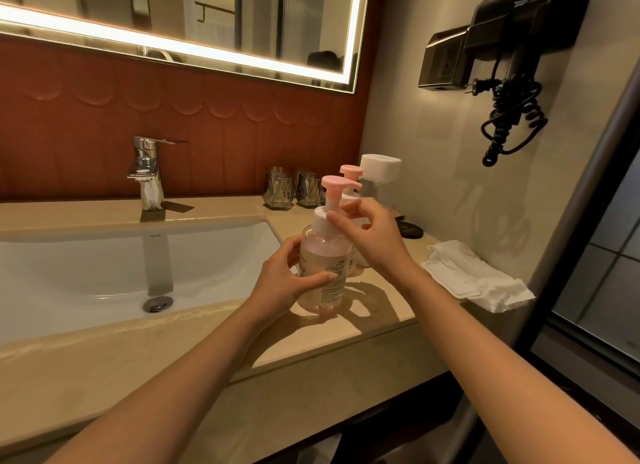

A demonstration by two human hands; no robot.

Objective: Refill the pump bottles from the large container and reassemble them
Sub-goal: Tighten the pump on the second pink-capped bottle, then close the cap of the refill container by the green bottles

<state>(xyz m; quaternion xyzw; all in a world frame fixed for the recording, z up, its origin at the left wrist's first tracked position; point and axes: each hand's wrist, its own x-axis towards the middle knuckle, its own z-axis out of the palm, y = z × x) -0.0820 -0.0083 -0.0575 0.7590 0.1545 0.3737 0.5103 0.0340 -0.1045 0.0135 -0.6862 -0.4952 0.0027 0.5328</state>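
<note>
Bathroom counter (346,328), sink (104,255) left. My left hand (284,283) wraps the near bottle (323,273), standing upright on the counter. My right hand (367,238) pinches its white collar (323,221) from directly above, along the bottle's axis. Second bottle (351,189) just behind.

Small print on the pump bottle (323,266) label, a mark on the sink (156,235) rim, both illegible

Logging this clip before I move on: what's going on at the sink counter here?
A person stands at a bathroom counter. The left hand grips the clear front pump bottle, while the right hand has its fingers at the white collar under the pink pump head. A second pump bottle stands just behind.
</note>
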